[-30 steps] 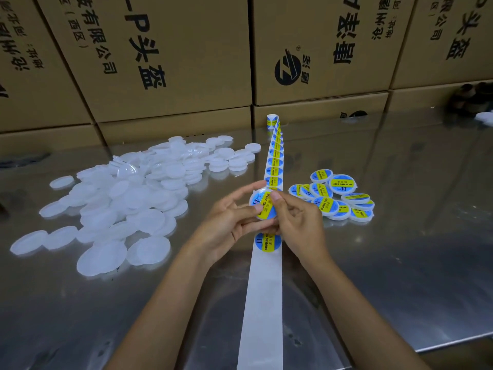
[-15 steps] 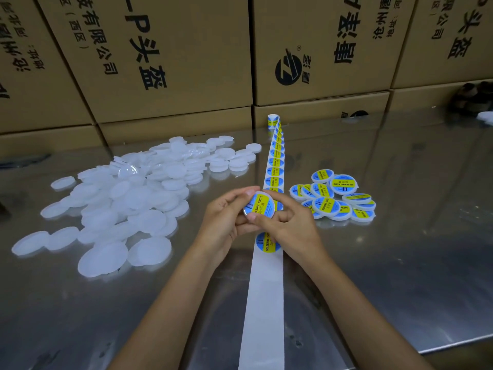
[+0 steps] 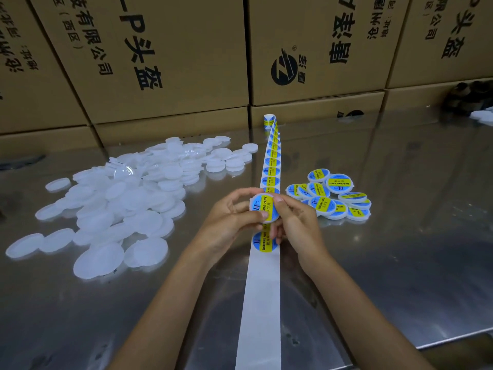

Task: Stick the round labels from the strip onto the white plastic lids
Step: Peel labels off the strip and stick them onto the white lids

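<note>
Left hand [image 3: 226,217], right hand [image 3: 296,222] pinch labelled lid [image 3: 260,206] above steel table [image 3: 400,249]; cardboard boxes [image 3: 173,57] behind.

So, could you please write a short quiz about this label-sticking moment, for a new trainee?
1. True or false: the finished lids lie to the left of the label strip.
2. Which hands hold the labelled lid? A) left hand only B) right hand only C) both
3. Fill in: the plain lids lie in a loose heap on the ___ side of the metal table.

Key: 1 false; 2 C; 3 left.
</note>
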### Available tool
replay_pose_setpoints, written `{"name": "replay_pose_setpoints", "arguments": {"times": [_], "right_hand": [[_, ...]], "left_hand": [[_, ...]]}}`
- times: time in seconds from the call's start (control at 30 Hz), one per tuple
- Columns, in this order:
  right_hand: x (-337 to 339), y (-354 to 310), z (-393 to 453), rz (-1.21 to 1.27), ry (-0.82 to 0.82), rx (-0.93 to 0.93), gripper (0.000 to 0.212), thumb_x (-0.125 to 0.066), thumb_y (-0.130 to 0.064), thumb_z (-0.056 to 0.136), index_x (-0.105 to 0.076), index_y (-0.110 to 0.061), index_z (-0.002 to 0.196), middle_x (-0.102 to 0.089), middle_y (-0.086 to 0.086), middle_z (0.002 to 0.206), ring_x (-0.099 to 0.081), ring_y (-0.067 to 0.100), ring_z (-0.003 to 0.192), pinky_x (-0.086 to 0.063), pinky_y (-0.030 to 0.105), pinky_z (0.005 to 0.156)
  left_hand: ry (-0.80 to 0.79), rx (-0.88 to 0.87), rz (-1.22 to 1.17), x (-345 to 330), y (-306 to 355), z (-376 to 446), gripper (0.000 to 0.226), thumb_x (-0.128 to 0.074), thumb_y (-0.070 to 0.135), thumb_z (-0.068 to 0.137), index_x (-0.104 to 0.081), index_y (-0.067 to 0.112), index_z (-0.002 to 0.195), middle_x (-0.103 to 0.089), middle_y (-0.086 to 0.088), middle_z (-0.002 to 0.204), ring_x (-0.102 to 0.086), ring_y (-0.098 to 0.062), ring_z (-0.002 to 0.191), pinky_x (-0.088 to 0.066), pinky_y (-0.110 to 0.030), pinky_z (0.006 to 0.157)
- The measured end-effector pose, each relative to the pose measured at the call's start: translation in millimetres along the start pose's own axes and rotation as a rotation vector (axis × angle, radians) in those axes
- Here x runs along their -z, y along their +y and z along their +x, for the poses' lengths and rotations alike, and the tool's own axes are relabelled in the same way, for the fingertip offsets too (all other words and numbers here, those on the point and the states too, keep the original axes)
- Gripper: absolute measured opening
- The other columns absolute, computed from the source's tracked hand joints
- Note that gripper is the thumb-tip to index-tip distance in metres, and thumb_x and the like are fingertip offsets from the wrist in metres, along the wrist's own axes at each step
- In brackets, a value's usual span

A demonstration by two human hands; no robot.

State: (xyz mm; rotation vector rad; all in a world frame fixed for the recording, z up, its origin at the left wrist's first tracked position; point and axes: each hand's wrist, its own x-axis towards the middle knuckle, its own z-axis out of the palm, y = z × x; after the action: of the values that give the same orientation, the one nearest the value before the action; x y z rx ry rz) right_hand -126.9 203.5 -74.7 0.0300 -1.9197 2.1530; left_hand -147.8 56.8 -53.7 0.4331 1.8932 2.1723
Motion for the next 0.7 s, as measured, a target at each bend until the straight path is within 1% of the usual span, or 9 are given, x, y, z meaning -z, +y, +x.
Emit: {"name": "replay_pose_setpoints", "arguments": {"times": [0.07,0.13,0.23,0.3,0.37,0.43,0.53,0.6,0.7], "right_hand": [[0.3,-0.5,1.5,0.052,-0.013,-0.073,0.031,-0.043,-0.019,0.104,-0.074,-0.019,0.099,-0.05,0.01,0.049,-0.045,0.015,0.041,-0.039,0.024,0.044],[0.0,-2.3,1.8,0.104,-0.049,-0.131,0.031,-0.044,-0.022,0.102,-0.074,-0.018,0.104,-0.049,0.008,0.05,-0.043,0.014,0.041,-0.036,0.025,0.045],[-2.0,-5.2,-0.4,0.072,-0.105,-0.125,0.022,-0.057,-0.03,0.097,-0.072,-0.023,0.112,-0.046,0.003,0.049,-0.041,0.012,0.042,-0.034,0.025,0.044],[-2.6,-5.5,-3.1,0.001,-0.15,-0.08,0.025,-0.068,-0.028,0.091,-0.069,-0.027,0.116,-0.045,0.0,0.049,-0.039,0.011,0.044,-0.034,0.024,0.046],[-2.1,-5.2,-4.9,-0.006,-0.178,-0.057,0.032,-0.072,-0.018,0.088,-0.068,-0.026,0.12,-0.046,-0.001,0.048,-0.04,0.01,0.045,-0.035,0.023,0.046],[-1.1,-4.8,-5.5,0.003,-0.17,-0.047,0.034,-0.07,-0.013,0.09,-0.068,-0.024,0.122,-0.047,0.0,0.049,-0.041,0.01,0.046,-0.038,0.022,0.047],[0.8,-2.4,-4.3,-0.009,-0.101,-0.022,0.034,-0.065,-0.01,0.093,-0.067,-0.025,0.124,-0.048,0.004,0.053,-0.044,0.011,0.048,-0.042,0.022,0.05],[1.5,-0.2,-3.6,-0.029,-0.068,0.0,0.035,-0.064,-0.01,0.094,-0.067,-0.026,0.124,-0.052,0.006,0.059,-0.044,0.011,0.05,-0.043,0.022,0.051],[1.5,2.1,-1.6,0.023,0.002,0.002,0.034,-0.065,-0.011,0.094,-0.067,-0.026,0.124,-0.063,0.001,0.07,-0.048,0.008,0.051,-0.045,0.019,0.052]], "left_hand": [[0.034,-0.005,0.032,-2.8,-2.9,0.1,0.038,-0.078,0.0,0.08,-0.065,0.012,0.114,-0.075,-0.015,0.099,-0.067,-0.021,0.078,-0.055,-0.025,0.064],[0.096,-0.01,0.041,-5.9,-5.9,0.3,0.036,-0.082,0.003,0.078,-0.063,0.01,0.108,-0.076,-0.016,0.093,-0.06,-0.022,0.062,-0.052,-0.025,0.057],[0.203,-0.038,0.04,-7.3,-8.4,0.8,0.03,-0.082,0.008,0.08,-0.059,0.005,0.099,-0.075,-0.018,0.085,-0.059,-0.023,0.051,-0.051,-0.026,0.051],[0.281,-0.06,0.003,-4.9,-7.4,0.9,0.026,-0.079,0.011,0.084,-0.058,0.003,0.096,-0.075,-0.018,0.082,-0.065,-0.024,0.05,-0.055,-0.026,0.052],[0.339,-0.066,-0.006,-1.3,-6.0,1.0,0.03,-0.079,0.019,0.085,-0.057,0.001,0.095,-0.076,-0.016,0.082,-0.07,-0.026,0.054,-0.058,-0.027,0.053],[0.334,-0.049,-0.004,0.1,-5.2,0.7,0.031,-0.077,0.023,0.087,-0.058,0.0,0.095,-0.076,-0.016,0.084,-0.074,-0.029,0.063,-0.059,-0.028,0.053],[0.248,-0.029,-0.019,-0.6,-6.3,1.7,0.021,-0.069,0.016,0.093,-0.061,-0.001,0.102,-0.076,-0.016,0.091,-0.075,-0.028,0.075,-0.06,-0.028,0.06],[0.196,-0.025,-0.023,-0.6,-6.3,1.8,0.014,-0.066,0.009,0.095,-0.061,0.004,0.107,-0.077,-0.014,0.096,-0.074,-0.028,0.08,-0.061,-0.029,0.066],[0.075,-0.014,-0.029,0.2,-5.5,0.7,0.031,-0.067,0.0,0.091,-0.062,0.013,0.119,-0.076,-0.007,0.109,-0.074,-0.025,0.09,-0.061,-0.03,0.071]]}}
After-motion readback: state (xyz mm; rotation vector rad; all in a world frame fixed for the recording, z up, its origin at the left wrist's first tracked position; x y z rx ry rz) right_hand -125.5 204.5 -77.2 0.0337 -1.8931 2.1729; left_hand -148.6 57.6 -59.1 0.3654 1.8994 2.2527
